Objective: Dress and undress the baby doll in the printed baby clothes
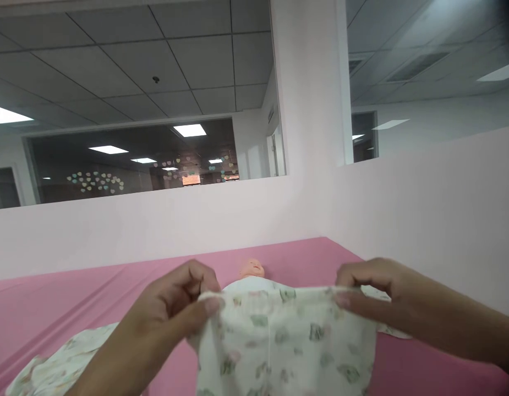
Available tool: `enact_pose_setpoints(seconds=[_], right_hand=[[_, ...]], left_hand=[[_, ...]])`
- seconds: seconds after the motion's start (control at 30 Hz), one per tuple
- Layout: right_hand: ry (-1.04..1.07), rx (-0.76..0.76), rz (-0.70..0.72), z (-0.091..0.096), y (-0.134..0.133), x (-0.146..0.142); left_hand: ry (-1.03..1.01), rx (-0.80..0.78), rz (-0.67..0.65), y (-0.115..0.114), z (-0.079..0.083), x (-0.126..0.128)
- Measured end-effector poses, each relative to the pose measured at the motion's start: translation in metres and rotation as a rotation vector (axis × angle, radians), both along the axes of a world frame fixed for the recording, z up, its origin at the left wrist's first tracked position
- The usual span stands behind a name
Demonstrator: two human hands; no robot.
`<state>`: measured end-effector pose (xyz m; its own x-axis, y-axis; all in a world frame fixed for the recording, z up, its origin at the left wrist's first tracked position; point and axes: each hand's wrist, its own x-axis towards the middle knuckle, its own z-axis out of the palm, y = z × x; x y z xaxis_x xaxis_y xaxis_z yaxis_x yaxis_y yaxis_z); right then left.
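A pair of white baby pants with a green and pink print hangs stretched between my two hands. Its gathered waistband runs level across the top, and a seam goes down the middle; the lower part is cut off by the frame. My left hand pinches the left end of the waistband between thumb and fingers. At the right end, my right hand grips the band the same way. Behind the pants lies a baby doll; its head shows, and white cloth covers what is visible below the head.
A pink sheet covers the surface up to the white walls. Crumpled printed cloth lies at the lower left, and more printed cloth shows under my right wrist. Glass windows are set above the walls.
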<state>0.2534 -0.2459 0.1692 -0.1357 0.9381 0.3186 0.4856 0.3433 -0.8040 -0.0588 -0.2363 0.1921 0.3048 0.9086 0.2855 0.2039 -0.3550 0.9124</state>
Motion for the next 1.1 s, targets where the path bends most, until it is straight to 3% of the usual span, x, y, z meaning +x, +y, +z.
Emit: enact_pose_setpoints(seconds=[0.13, 0.3, 0.43, 0.6, 0.77, 0.87, 0.93, 1.03, 1.1], right_hand=[[0.203, -0.089, 0.013, 0.031, -0.006, -0.026], [0.242, -0.018, 0.047, 0.058, -0.025, -0.045], [0.14, -0.032, 0.074, 0.069, -0.048, -0.04], [-0.131, -0.097, 0.159, 0.079, -0.076, -0.027], [-0.373, -0.084, 0.199, 0.079, -0.087, -0.017], [-0.433, -0.055, 0.193, 0.075, -0.088, -0.01], [-0.439, -0.039, 0.169, 0.076, -0.091, -0.008], [-0.404, 0.041, 0.115, 0.08, -0.096, -0.01], [-0.36, 0.107, 0.065, 0.083, -0.1, -0.012]], left_hand=[[-0.121, -0.014, -0.13, 0.005, 0.033, 0.03], [-0.059, 0.157, -0.214, -0.01, 0.052, 0.071], [0.031, 0.235, -0.225, -0.031, 0.054, 0.08], [0.19, 0.184, -0.338, -0.056, 0.055, 0.088], [0.266, 0.262, -0.38, -0.072, 0.058, 0.105], [0.272, 0.33, -0.38, -0.075, 0.056, 0.107], [0.265, 0.382, -0.285, -0.073, 0.048, 0.102], [0.215, 0.384, -0.049, -0.066, 0.025, 0.095], [0.136, 0.279, -0.013, -0.062, 0.002, 0.094]])
